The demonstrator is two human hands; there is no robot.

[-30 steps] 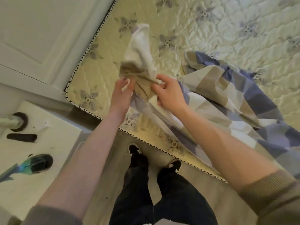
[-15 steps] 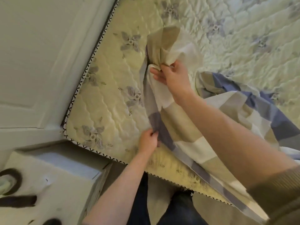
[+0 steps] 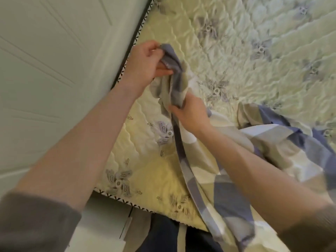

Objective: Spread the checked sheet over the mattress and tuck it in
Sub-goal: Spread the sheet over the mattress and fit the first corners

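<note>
**A:** Mattress (image 3: 254,42): quilted and mostly bare. A white panelled board (image 3: 54,79) runs along its left side.

**B:** And the checked sheet (image 3: 283,153)?

**A:** Bunched on the right, near part of the mattress and spilling over the near edge. The bulk lies to the right of both hands.

**B:** Hands?

**A:** The left hand (image 3: 145,64) is clenched round the sheet's end, just beside the piped edge by the board. The right hand (image 3: 192,115) grips the gathered cloth closer to the body.

**B:** Axis?

**A:** The blue hem (image 3: 189,184) runs from the left hand through the right and on to the near edge, roughly parallel to the board side.

**B:** Reading?

**A:** The left hand is nearer the board, so it probably leads. The strip between hem and board is uncovered, and the bulk would have to be drawn across from the right.
</note>
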